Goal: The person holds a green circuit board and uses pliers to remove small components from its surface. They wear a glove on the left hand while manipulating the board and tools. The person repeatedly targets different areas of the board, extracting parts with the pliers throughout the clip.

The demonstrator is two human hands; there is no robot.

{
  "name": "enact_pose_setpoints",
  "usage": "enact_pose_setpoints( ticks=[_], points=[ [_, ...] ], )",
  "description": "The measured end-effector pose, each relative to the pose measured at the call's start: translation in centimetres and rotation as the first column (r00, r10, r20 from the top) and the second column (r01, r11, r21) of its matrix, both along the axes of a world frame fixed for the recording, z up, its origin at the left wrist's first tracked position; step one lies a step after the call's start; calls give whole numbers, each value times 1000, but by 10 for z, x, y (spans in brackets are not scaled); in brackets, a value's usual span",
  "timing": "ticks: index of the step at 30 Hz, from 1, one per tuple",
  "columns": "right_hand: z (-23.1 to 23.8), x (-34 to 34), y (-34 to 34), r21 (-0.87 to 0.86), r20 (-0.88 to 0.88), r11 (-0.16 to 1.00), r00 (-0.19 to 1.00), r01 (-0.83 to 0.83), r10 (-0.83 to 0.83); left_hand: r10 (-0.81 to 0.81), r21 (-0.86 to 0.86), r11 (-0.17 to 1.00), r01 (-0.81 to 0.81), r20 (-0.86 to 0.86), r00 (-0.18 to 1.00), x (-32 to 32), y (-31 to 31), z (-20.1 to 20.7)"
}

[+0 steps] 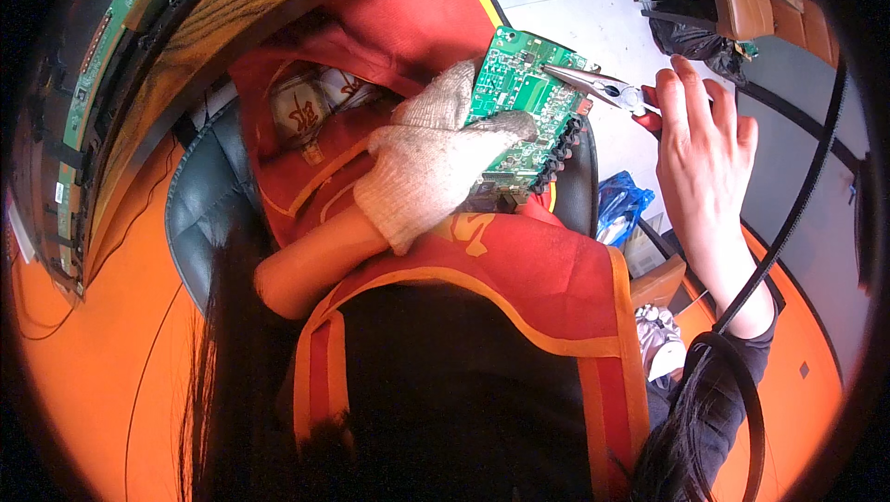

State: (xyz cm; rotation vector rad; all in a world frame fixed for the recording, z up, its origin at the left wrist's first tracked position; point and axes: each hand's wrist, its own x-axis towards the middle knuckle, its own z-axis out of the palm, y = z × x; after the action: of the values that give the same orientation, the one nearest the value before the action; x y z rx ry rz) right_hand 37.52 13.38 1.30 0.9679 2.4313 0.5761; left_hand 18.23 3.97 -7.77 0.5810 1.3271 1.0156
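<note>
A green circuit board (533, 99) is tilted up above my lap, with a row of black connectors along its right edge. My left hand (431, 145), in a whitish knitted glove with dirty fingertips, is closed around the board's left side, thumb across its face. Bare and ungloved, my right hand (695, 117) is closed on the handles of a pair of needle-nose pliers (593, 85). The pliers' tips reach over the upper part of the board, by its small components. Whether the jaws grip a component is too small to tell.
At the upper left runs a wooden table edge (213, 15), with a long green circuit strip (97, 66) beside it. My red apron (556, 279) covers my lap, and I sit on a dark chair (209, 191). A blue plastic bag (621, 201) lies to the right, below a hanging black cable (802, 196).
</note>
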Motion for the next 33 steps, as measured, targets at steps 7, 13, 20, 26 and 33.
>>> enact_pose_setpoints(
  ticks=[7,13,20,26,33],
  points=[
    [-11,5,-2,-215,-290,975,949,62,-124,-59,-23,998,60,43,997,-6,1,1],
    [-21,8,9,-93,-422,996,906,-7,-34,-50,-41,998,51,36,998,-5,1,1],
    [-39,3,13,-69,-473,998,881,-10,-24,-131,-74,989,127,-49,990,-9,-2,0],
    [-47,6,14,-53,-502,999,864,7,-33,-120,-65,991,115,-72,990,-9,-4,-2],
    [-43,2,11,51,-324,999,946,-1,18,-123,-68,991,117,-79,989,-9,-6,-3]
  ],
)
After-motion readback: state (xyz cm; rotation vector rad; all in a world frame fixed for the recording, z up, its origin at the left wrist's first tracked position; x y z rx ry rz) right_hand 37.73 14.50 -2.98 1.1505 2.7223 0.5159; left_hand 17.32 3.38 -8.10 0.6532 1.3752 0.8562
